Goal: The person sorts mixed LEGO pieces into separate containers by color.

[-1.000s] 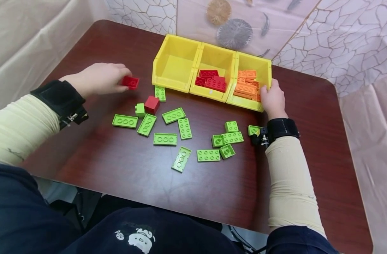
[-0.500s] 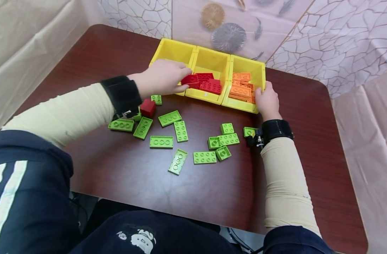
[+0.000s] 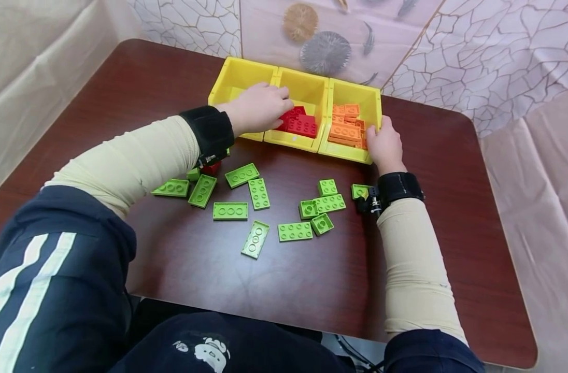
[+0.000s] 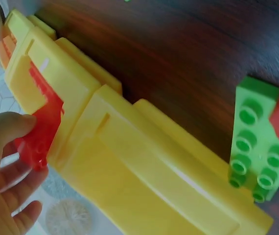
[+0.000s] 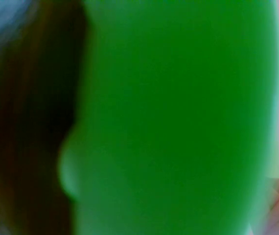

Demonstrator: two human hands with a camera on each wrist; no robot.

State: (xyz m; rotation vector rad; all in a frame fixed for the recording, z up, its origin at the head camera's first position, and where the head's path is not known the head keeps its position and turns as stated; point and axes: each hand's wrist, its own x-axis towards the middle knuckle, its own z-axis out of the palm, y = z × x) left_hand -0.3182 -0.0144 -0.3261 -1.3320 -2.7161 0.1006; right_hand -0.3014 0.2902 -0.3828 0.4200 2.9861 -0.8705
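Note:
Over the middle yellow bin (image 3: 307, 83), my left hand (image 3: 258, 110) pinches a red toy brick (image 4: 41, 132). In the left wrist view its thumb lies on one side of the brick and the fingers on the other, partly hidden behind it. Other red bricks (image 3: 302, 125) lie below in that bin. My right hand (image 3: 385, 145) grips the outer side wall of the right yellow bin (image 3: 358, 93), thumb on the near side and fingers mostly hidden. That bin holds several orange bricks (image 3: 345, 130).
The left yellow bin (image 3: 246, 72) shows bare floor beside my left hand. Loose green bricks (image 3: 230, 211) lie scattered over the brown table (image 3: 181, 264). A red block (image 3: 212, 168) sits partly under my left wrist. One green brick (image 5: 178, 112) fills the right wrist view, blurred.
My left hand has carried the red brick from the table's left side rightward to the middle bin, reaching a little farther in lately. My right hand stays at the right bin.

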